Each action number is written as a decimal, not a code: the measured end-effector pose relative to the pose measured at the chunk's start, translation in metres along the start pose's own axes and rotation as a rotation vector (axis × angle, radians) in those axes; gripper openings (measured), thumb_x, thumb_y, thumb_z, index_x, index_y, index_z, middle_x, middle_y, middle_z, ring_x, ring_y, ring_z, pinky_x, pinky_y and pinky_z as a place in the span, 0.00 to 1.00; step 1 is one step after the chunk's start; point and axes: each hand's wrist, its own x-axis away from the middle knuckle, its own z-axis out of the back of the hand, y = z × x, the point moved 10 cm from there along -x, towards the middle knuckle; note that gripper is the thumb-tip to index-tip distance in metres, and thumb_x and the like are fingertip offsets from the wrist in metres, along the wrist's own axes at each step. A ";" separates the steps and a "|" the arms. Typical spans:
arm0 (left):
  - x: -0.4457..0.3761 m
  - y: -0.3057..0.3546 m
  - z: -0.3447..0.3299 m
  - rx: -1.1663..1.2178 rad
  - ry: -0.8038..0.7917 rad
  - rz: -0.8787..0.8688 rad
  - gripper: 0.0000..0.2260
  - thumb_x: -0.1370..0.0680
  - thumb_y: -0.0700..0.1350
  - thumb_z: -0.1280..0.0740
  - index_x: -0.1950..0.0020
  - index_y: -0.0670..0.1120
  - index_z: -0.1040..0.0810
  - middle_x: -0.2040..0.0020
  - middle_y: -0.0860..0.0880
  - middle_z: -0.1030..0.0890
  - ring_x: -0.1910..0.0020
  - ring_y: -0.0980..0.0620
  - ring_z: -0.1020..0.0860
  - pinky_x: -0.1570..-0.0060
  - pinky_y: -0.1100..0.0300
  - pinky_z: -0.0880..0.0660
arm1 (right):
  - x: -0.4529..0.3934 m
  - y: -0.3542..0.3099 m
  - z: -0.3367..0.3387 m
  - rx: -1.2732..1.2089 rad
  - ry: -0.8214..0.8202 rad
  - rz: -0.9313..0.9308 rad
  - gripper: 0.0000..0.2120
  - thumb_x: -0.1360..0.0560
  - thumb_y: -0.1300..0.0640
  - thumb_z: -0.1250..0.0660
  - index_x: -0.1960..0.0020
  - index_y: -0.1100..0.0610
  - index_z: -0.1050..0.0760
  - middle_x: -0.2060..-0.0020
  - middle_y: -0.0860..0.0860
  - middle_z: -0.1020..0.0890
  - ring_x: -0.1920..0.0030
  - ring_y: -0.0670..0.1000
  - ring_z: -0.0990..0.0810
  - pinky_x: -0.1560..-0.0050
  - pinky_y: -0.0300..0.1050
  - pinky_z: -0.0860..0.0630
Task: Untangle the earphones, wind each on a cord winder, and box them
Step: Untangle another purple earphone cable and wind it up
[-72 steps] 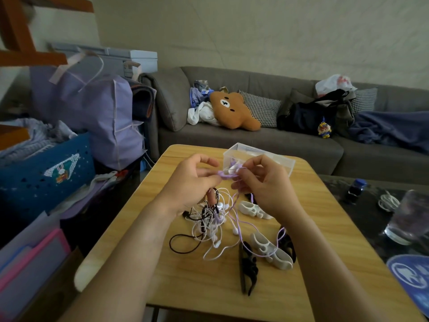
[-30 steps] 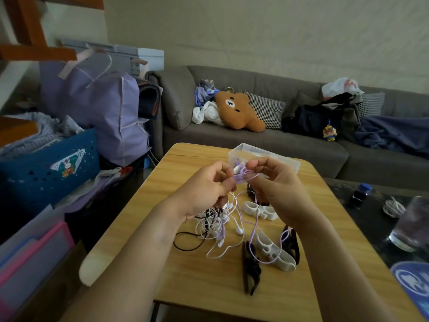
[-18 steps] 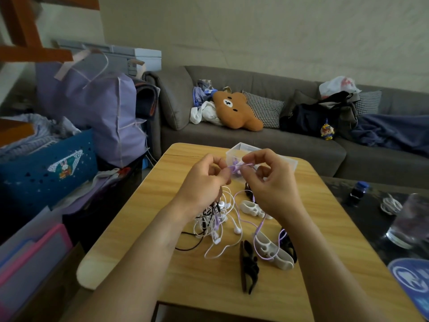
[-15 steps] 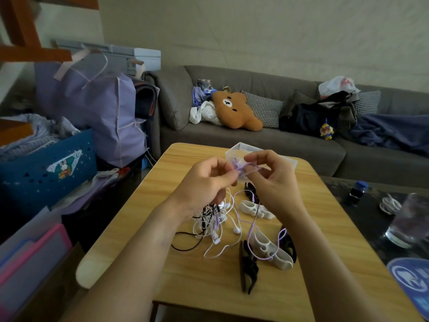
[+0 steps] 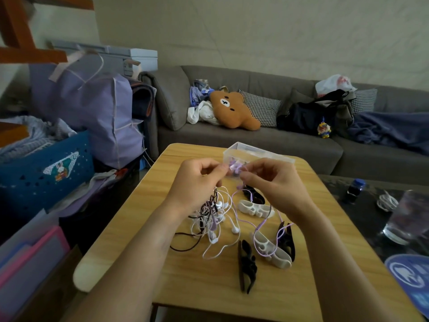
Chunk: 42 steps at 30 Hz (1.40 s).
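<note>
Pinching: your left hand (image 5: 197,182) and right hand (image 5: 274,182) each nip the purple earphones (image 5: 235,168) between thumb and fingertips, raised above the table (image 5: 139,205).
Cord: the purple lead hangs from your right hand across a white cord winder (image 5: 270,252).
Tangle: white and black earphones (image 5: 212,219) lie heaped under your left wrist.
Box: the clear box (image 5: 257,153) sits just beyond your fingertips.
Winders: black cord winder (image 5: 247,266) lies nearest you.

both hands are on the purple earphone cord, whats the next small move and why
Probably draw the purple cord up and away from the tangle: the left hand and right hand pinch its earbud end, while its slack loops across a white winder.
</note>
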 end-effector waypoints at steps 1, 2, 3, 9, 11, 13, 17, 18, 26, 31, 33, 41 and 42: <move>0.000 -0.001 0.002 -0.024 0.010 0.008 0.10 0.19 0.45 0.33 0.53 0.41 0.16 0.69 0.49 0.22 0.77 0.62 0.30 0.73 0.71 0.35 | 0.000 0.002 0.001 0.035 -0.020 -0.002 0.02 0.27 0.54 0.24 0.55 0.52 0.16 0.60 0.58 0.14 0.55 0.64 0.17 0.49 0.66 0.21; 0.000 -0.001 0.003 -0.054 0.020 0.006 0.10 0.19 0.45 0.33 0.54 0.42 0.15 0.69 0.48 0.21 0.76 0.60 0.29 0.73 0.69 0.33 | -0.001 0.003 0.002 0.065 -0.017 -0.003 0.01 0.27 0.55 0.25 0.56 0.50 0.15 0.59 0.57 0.15 0.59 0.60 0.18 0.51 0.63 0.21; 0.001 -0.001 0.006 -0.078 0.040 0.004 0.10 0.19 0.46 0.33 0.54 0.43 0.15 0.68 0.47 0.19 0.76 0.58 0.29 0.72 0.66 0.31 | -0.001 0.003 0.004 0.086 -0.002 -0.010 0.03 0.26 0.56 0.26 0.57 0.48 0.15 0.58 0.56 0.15 0.62 0.56 0.20 0.55 0.59 0.22; 0.003 -0.010 0.006 0.122 0.141 0.128 0.10 0.18 0.41 0.37 0.55 0.43 0.18 0.63 0.47 0.17 0.76 0.51 0.23 0.65 0.55 0.25 | -0.003 0.010 0.003 0.139 -0.016 -0.069 0.15 0.25 0.60 0.29 0.60 0.40 0.16 0.62 0.47 0.15 0.60 0.51 0.19 0.55 0.55 0.22; 0.003 -0.013 -0.004 0.383 0.058 0.191 0.09 0.19 0.40 0.37 0.54 0.41 0.19 0.61 0.39 0.20 0.74 0.50 0.25 0.66 0.56 0.28 | -0.002 0.010 0.001 0.174 -0.019 -0.042 0.10 0.25 0.57 0.27 0.59 0.42 0.17 0.66 0.45 0.18 0.65 0.50 0.24 0.60 0.52 0.25; 0.005 -0.004 -0.015 0.660 -0.114 0.203 0.07 0.23 0.41 0.34 0.55 0.42 0.18 0.57 0.40 0.20 0.70 0.51 0.26 0.68 0.60 0.31 | -0.001 0.005 0.002 0.165 -0.019 -0.004 0.01 0.25 0.51 0.26 0.56 0.47 0.16 0.69 0.41 0.20 0.69 0.46 0.27 0.65 0.44 0.28; 0.008 0.010 -0.009 0.909 -0.314 0.140 0.10 0.36 0.45 0.23 0.61 0.46 0.21 0.45 0.43 0.19 0.63 0.49 0.23 0.65 0.58 0.31 | -0.001 -0.003 0.014 0.127 0.038 0.026 0.05 0.26 0.52 0.25 0.53 0.53 0.15 0.74 0.37 0.22 0.72 0.42 0.30 0.68 0.34 0.33; 0.007 0.008 -0.007 0.912 -0.315 0.142 0.12 0.37 0.44 0.23 0.59 0.46 0.22 0.45 0.43 0.20 0.61 0.47 0.23 0.64 0.57 0.31 | -0.001 -0.001 0.014 0.095 0.034 0.016 0.05 0.26 0.51 0.25 0.53 0.51 0.15 0.69 0.41 0.18 0.70 0.47 0.26 0.66 0.41 0.27; 0.003 -0.038 0.027 0.549 0.159 0.368 0.06 0.20 0.41 0.34 0.46 0.38 0.24 0.52 0.40 0.19 0.66 0.47 0.17 0.73 0.63 0.26 | -0.001 0.013 0.032 -0.201 0.177 -0.102 0.07 0.31 0.63 0.22 0.54 0.57 0.16 0.69 0.47 0.19 0.64 0.47 0.21 0.59 0.40 0.23; 0.005 -0.049 0.049 0.665 0.380 0.384 0.08 0.20 0.31 0.39 0.54 0.43 0.28 0.65 0.43 0.19 0.72 0.54 0.20 0.74 0.66 0.26 | 0.004 0.004 0.031 -0.324 0.115 -0.097 0.03 0.25 0.64 0.28 0.52 0.59 0.17 0.67 0.50 0.19 0.74 0.44 0.29 0.72 0.37 0.33; -0.001 -0.042 0.056 0.792 0.411 0.309 0.09 0.20 0.32 0.39 0.55 0.44 0.27 0.67 0.46 0.19 0.69 0.55 0.22 0.72 0.67 0.26 | 0.005 0.001 0.036 -0.194 0.058 -0.090 0.06 0.27 0.59 0.25 0.52 0.58 0.17 0.66 0.52 0.18 0.76 0.41 0.29 0.74 0.35 0.34; -0.003 0.006 0.056 -0.284 0.214 -0.104 0.15 0.28 0.37 0.24 0.43 0.48 0.17 0.56 0.53 0.15 0.62 0.61 0.17 0.63 0.68 0.21 | 0.006 0.019 0.097 0.035 0.362 0.003 0.06 0.31 0.57 0.21 0.57 0.55 0.16 0.68 0.48 0.18 0.68 0.47 0.23 0.62 0.45 0.25; -0.002 0.005 0.053 -0.364 0.210 -0.129 0.11 0.27 0.40 0.24 0.46 0.48 0.15 0.58 0.52 0.15 0.63 0.58 0.17 0.62 0.64 0.20 | 0.008 0.018 0.104 0.021 0.419 0.028 0.05 0.30 0.59 0.21 0.56 0.56 0.16 0.67 0.50 0.18 0.68 0.48 0.22 0.61 0.46 0.24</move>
